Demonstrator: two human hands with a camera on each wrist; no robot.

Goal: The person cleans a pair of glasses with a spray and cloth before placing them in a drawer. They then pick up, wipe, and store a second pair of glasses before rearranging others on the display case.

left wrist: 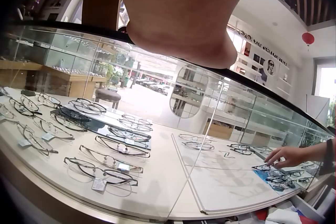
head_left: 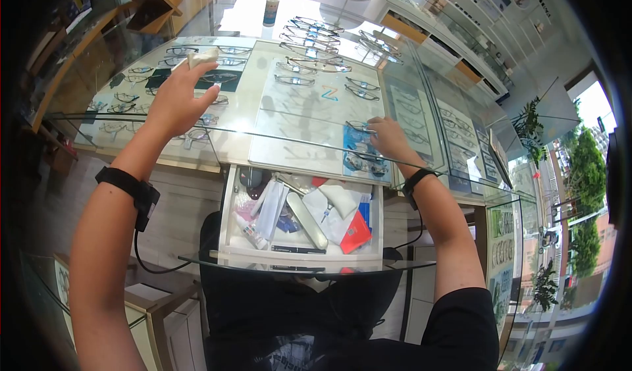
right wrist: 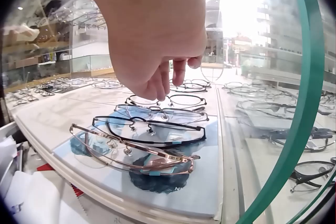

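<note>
My left hand (head_left: 176, 101) is raised over the glass counter at the left, with a crumpled white cloth (head_left: 203, 57) gripped in its fingers; thumb and index finger stand apart. Out at the right, the fingertips of my right hand (head_left: 390, 138) pinch a dark-rimmed pair of glasses (head_left: 356, 125) beside a blue printed sheet (head_left: 353, 163). The right wrist view has this hand (right wrist: 157, 50) reaching down past a row of glasses, a pink-gold pair (right wrist: 131, 153) nearest the camera. The left wrist view shows no left fingers or cloth.
An open drawer (head_left: 299, 260) with packets, papers and a red item juts out below the counter. Rows of glasses (head_left: 295, 80) lie on white panels. A spray bottle (head_left: 270, 7) stands at the back. Upright glass (right wrist: 310, 77) rises right of my right hand.
</note>
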